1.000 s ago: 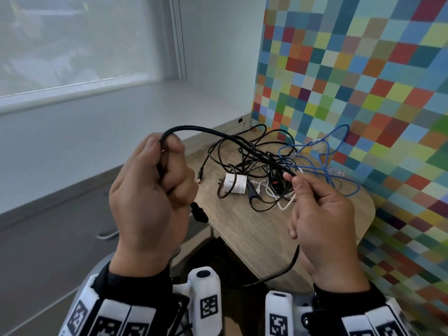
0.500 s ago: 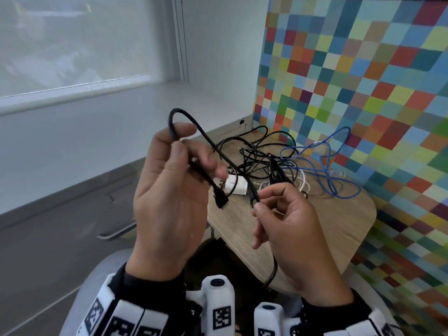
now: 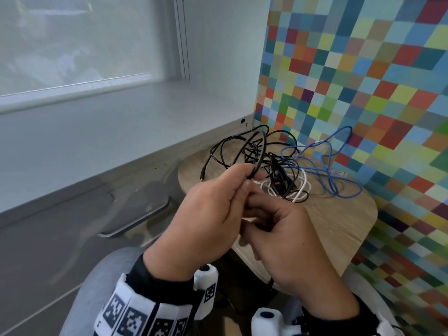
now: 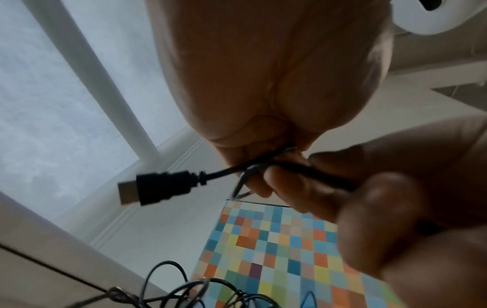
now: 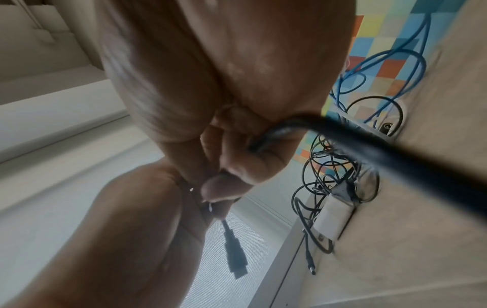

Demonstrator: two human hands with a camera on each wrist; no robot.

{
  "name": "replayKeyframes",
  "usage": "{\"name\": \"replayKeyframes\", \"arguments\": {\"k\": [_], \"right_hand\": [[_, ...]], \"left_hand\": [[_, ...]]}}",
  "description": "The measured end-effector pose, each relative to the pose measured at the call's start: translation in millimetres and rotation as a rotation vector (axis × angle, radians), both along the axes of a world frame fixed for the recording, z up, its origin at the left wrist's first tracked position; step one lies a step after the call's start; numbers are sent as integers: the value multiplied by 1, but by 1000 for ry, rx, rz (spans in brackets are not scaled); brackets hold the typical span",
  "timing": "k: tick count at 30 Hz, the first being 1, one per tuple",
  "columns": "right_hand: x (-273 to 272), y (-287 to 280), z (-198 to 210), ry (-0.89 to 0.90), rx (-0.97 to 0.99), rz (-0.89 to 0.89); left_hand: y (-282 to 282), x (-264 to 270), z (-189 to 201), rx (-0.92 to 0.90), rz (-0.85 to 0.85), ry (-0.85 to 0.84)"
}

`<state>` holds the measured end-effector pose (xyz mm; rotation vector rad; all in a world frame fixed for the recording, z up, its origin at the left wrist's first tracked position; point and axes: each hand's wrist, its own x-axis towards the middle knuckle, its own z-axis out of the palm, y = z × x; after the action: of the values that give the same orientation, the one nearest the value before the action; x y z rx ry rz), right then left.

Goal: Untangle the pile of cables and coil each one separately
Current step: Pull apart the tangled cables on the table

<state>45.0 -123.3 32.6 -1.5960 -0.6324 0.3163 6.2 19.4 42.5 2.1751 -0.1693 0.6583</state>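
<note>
Both hands have closed together since the earlier frames, where they were held apart with a span of cable between them. Left hand (image 3: 208,214) now pinches the thick black cable (image 3: 259,154) between thumb and curled fingers, with a loop rising just beyond its fingertips. From that grip the cable's plug (image 4: 158,187) projects to the far side of the hand (a flat black connector, clear of the counter). Right hand (image 3: 288,238) sits directly against the left, its fingers curled round the same cable; a further length (image 5: 395,158) exits the palm toward the wrist. Beyond both hands, the remaining cable pile (image 3: 274,166) lies on the wooden counter (image 3: 339,226): thin black leads, a white cable (image 3: 300,192) and, to the right of the right hand, a blue cable (image 3: 332,180) near the checkered wall (image 3: 363,81). A white adapter (image 5: 332,216) lies among the leads.
</note>
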Motion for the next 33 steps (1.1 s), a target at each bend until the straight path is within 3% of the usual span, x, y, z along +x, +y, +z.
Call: {"name": "replayKeyframes", "arguments": {"k": [3, 6, 13, 21, 24, 33], "right_hand": [[-1, 2, -2, 28, -73, 18], [5, -6, -1, -48, -192, -50], [29, -39, 5, -91, -135, -198], [14, -4, -11, -66, -24, -183], [10, 2, -11, -96, -25, -129], [5, -2, -3, 105, 61, -50]], "left_hand": [[9, 4, -6, 141, 64, -8], [23, 1, -7, 140, 116, 8], [49, -7, 4, -509, 49, -89], [-3, 3, 5, -923, -285, -90], [-11, 7, -2, -769, -242, -90], [-10, 7, -15, 126, 15, -70]]}}
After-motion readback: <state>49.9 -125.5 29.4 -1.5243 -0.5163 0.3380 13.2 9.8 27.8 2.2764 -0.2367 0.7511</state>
